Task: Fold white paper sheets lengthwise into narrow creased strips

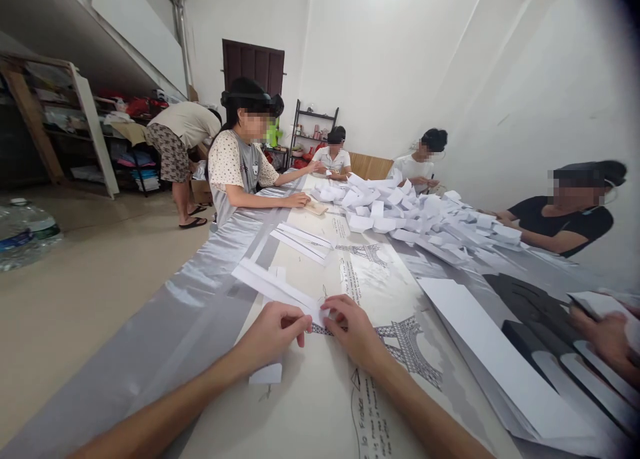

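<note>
A long white paper strip slants over the printed table cover, its near end at my right hand. The fingers of my right hand are pinched on that end. Just left of it, my left hand is closed, thumb and forefinger together beside the strip; whether anything is between them is too small to tell. Another white paper piece lies partly under my left hand and wrist. Farther up the table lie more narrow white strips.
A large heap of folded white papers covers the table's far right. Long white sheets lie at right, near another person's hands. Several people are around the table; one person bends at shelves behind. Water bottles stand on the floor.
</note>
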Demonstrator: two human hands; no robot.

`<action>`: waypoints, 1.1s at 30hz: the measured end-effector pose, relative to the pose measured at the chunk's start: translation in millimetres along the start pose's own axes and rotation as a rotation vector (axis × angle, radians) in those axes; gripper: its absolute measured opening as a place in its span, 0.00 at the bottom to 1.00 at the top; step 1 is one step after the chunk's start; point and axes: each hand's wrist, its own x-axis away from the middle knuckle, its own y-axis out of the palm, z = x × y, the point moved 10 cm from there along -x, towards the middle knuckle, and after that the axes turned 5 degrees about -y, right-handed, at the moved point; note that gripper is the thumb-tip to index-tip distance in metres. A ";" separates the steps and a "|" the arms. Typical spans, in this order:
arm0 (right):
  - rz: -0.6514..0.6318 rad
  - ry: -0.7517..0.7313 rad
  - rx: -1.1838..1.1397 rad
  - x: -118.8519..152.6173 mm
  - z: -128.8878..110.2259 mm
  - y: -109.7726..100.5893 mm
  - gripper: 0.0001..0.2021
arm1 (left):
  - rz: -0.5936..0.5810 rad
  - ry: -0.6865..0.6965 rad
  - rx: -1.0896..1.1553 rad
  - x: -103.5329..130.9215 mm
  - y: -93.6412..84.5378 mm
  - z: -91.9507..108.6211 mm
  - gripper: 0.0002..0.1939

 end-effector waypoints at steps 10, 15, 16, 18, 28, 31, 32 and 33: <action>-0.224 -0.332 0.408 5.5 -32.2 36.8 0.19 | -0.062 0.081 -0.081 -0.3 8.0 1.4 0.18; -0.326 -0.157 0.593 -38.6 17.3 41.1 0.25 | -0.106 0.031 0.032 -5.7 6.9 -3.1 0.18; -0.320 -0.142 0.603 -49.8 25.0 39.6 0.26 | -0.112 0.027 0.044 -6.7 6.3 -3.7 0.18; -0.302 -0.111 0.621 -70.2 38.3 36.4 0.25 | -0.124 0.028 0.070 -8.3 5.1 -4.4 0.18; -0.181 0.047 0.792 -58.3 62.2 -39.1 0.29 | -0.174 0.038 0.128 -9.5 4.8 -9.8 0.18; -0.135 0.195 1.038 -16.1 75.9 -107.0 0.31 | -0.157 0.031 0.110 -8.5 4.6 -8.8 0.18; -0.131 0.300 1.181 0.7 83.2 -131.9 0.31 | -0.144 0.028 0.101 -8.4 4.2 -8.4 0.18; -0.163 0.424 1.269 18.7 92.4 -152.4 0.29 | -0.131 0.028 0.093 -8.5 4.1 -7.9 0.18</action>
